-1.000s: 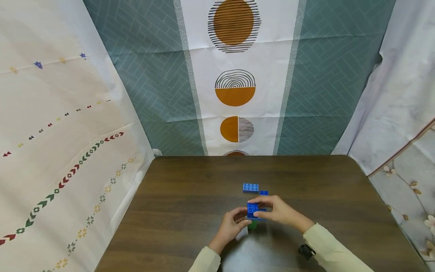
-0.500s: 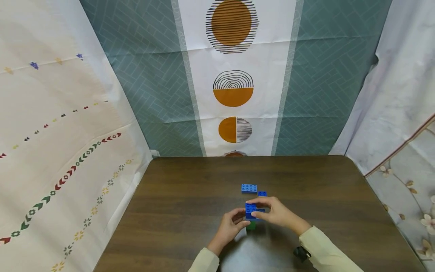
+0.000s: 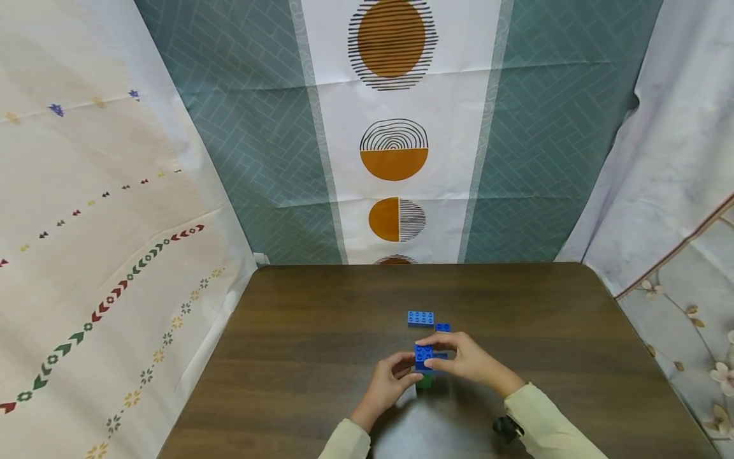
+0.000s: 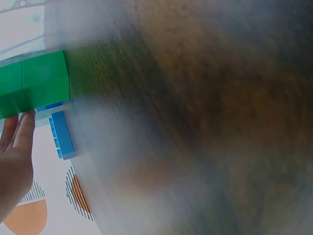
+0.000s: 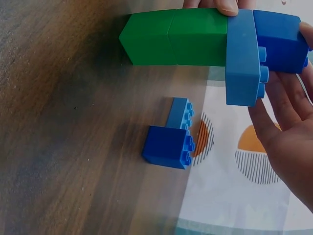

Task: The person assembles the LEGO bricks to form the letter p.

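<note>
A tower of toy building bricks stands on the table between my hands. In the right wrist view it has two green bricks (image 5: 198, 39) at the bottom, a light blue brick (image 5: 242, 58) jutting out above, and a dark blue brick (image 5: 281, 41) on top. My right hand (image 3: 473, 362) pinches the dark blue top brick between thumb and fingers. My left hand (image 3: 387, 386) grips the tower lower down, its thumb at the seam of green and light blue. Part of its grip is hidden in the head view. Green bricks (image 4: 46, 78) also show in the left wrist view.
Behind the tower, a loose light blue brick (image 3: 421, 318) and a loose dark blue brick (image 3: 443, 327) lie on the brown wooden table (image 3: 298, 357). Patterned cloths (image 3: 264, 140) hang around the table's back and sides. A black device (image 3: 507, 428) sits at the right wrist.
The head view has turned slightly to the right. Both hands stay at the tower with almost the same hold; the loose bricks have not moved.
</note>
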{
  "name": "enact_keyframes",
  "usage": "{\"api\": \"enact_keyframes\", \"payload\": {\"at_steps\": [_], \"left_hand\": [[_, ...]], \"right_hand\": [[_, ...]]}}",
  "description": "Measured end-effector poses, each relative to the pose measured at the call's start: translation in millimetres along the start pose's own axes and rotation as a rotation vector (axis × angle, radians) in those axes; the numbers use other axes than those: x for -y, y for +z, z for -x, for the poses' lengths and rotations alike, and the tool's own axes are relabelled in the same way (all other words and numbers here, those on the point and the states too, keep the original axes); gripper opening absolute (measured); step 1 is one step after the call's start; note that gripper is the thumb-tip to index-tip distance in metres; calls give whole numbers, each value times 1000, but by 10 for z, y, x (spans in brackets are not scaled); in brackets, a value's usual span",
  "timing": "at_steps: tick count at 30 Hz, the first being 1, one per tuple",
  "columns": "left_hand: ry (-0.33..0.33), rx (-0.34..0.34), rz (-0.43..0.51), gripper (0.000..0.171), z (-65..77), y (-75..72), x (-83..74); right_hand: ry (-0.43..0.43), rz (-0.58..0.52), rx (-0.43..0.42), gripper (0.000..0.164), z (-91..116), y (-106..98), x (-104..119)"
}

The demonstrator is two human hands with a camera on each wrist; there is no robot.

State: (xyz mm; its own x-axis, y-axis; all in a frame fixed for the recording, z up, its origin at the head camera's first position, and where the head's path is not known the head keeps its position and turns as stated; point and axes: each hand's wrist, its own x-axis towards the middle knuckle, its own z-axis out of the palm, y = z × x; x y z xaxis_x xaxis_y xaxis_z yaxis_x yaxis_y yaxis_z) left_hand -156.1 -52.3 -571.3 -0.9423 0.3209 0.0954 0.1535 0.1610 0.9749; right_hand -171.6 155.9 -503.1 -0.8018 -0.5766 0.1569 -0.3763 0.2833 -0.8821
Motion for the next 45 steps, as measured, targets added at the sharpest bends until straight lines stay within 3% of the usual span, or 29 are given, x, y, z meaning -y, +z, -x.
{"api": "enact_keyframes", "payload": {"at_steps": [7,17,23,28,40,45], "left_hand": [[9,-9,-4,30,0,17,3],[11,-8,-1,32,29,17,-27],[45,-27,-50,34,63,20,-158],[70,-25,15,37,126,-13,-362],[112,-9,53,31,101,-33,-394],[109,-17,75,30,109,-30,-410]], "right_hand": [[-16,-43,14,34,2,-28,-6],[-49,-20,-15,34,17,3,-33],[-94,36,-51,34,29,24,-41],[-97,56,-64,33,35,36,-23],[-61,100,14,33,-18,-62,-4],[-40,33,-71,30,-51,-147,-30]]}}
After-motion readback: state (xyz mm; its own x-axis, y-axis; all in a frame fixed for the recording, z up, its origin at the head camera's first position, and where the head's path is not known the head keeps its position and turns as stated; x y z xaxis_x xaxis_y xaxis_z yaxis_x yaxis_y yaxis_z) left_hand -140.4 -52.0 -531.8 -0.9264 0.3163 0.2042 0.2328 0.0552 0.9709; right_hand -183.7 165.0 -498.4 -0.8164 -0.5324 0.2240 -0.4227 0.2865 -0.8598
